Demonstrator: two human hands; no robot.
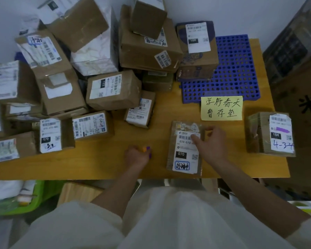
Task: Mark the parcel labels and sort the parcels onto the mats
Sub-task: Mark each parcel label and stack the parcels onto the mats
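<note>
Now right hand [212, 142] grips flat cardboard parcel [184, 150]; left hand [137, 155] clenches purple marker [148, 150].

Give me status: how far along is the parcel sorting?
Early. Done: one parcel sits on the blue mat. In hand: right hand grips a marked 070 parcel; left hand holds a marker. Left: the big pile on the table's left.
</note>
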